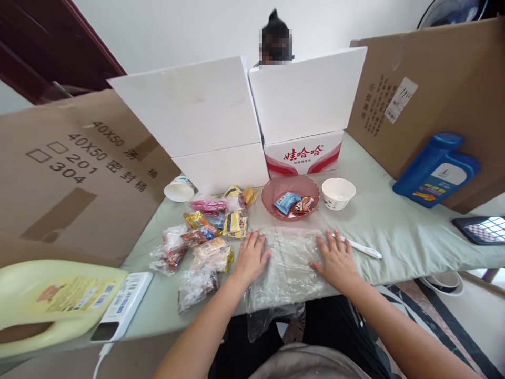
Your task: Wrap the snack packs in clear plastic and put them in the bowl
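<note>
Two hands flat on a plastic bag
Left hand and right hand press its edges with fingers spread; snacks lie left, bowl far

Both bare arms reach forward, and the left hand and the right hand lie flat, palms down, with fingers spread a little, side by side but well apart.

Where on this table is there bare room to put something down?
Bare cloth lies right of the white bowl, up to the blue jug, and on the near-left corner between the white device and the snack packets. It is crowded around the packets, the pink bowl and the clear bag under both hands.
</note>
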`<action>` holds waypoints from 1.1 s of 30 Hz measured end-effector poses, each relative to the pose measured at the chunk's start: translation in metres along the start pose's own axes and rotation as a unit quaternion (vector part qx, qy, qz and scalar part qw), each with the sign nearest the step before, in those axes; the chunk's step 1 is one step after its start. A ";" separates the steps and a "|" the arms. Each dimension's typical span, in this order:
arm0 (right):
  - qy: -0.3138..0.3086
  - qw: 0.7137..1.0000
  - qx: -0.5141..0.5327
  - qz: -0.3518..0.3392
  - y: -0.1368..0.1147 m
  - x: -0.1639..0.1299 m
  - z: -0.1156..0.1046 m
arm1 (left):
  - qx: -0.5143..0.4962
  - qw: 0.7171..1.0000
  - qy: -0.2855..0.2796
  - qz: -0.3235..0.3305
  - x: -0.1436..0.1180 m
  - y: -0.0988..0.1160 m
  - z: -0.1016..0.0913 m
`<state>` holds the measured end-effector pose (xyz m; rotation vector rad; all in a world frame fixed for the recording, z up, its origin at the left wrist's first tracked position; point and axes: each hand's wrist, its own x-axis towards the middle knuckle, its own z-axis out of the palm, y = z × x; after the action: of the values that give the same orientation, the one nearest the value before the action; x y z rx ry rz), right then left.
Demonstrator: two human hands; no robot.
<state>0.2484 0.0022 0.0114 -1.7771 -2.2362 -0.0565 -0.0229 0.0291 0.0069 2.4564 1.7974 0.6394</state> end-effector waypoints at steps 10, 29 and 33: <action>-0.089 0.980 0.075 -0.165 -0.028 0.048 0.004 | 0.043 0.989 -0.130 0.054 -0.004 0.024 0.011; -0.056 0.946 0.254 -0.196 0.051 -0.054 -0.022 | -0.037 0.971 -0.110 0.210 -0.117 -0.007 -0.049; -0.083 0.913 0.367 -0.156 0.043 -0.053 -0.030 | -0.193 0.970 -0.071 0.126 -0.104 -0.005 -0.049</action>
<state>0.3065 -0.0440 0.0205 -1.0442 -2.1964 0.7898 -0.0698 -0.0749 0.0183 2.4003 1.1861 0.7242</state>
